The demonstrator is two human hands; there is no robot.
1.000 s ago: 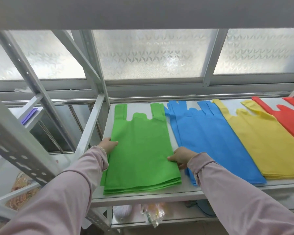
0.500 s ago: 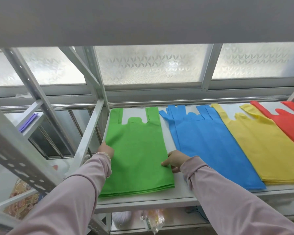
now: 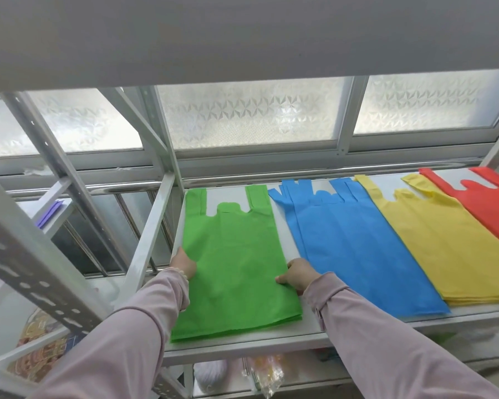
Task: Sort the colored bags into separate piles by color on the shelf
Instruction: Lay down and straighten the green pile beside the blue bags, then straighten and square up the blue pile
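Observation:
Four piles of flat handled bags lie side by side on the grey shelf (image 3: 308, 331): green bags (image 3: 236, 263) at the left, then blue bags (image 3: 355, 249), yellow bags (image 3: 444, 243) and red bags (image 3: 490, 208) at the far right. My left hand (image 3: 183, 263) holds the left edge of the green pile, its fingers curled over the border. My right hand (image 3: 297, 275) grips the pile's right edge with the thumb on top, in the gap beside the blue pile. The fingertips of both hands are hidden.
A slanted metal upright (image 3: 150, 243) of the rack stands just left of the green pile. The underside of an upper shelf (image 3: 242, 38) hangs overhead. Frosted windows (image 3: 251, 113) close the back. Below the shelf lie small packets (image 3: 265, 372).
Both hands slid the green pile a little further onto the shelf and straightened it, so a wider gap shows next to the blue pile. The camera tilted upward.

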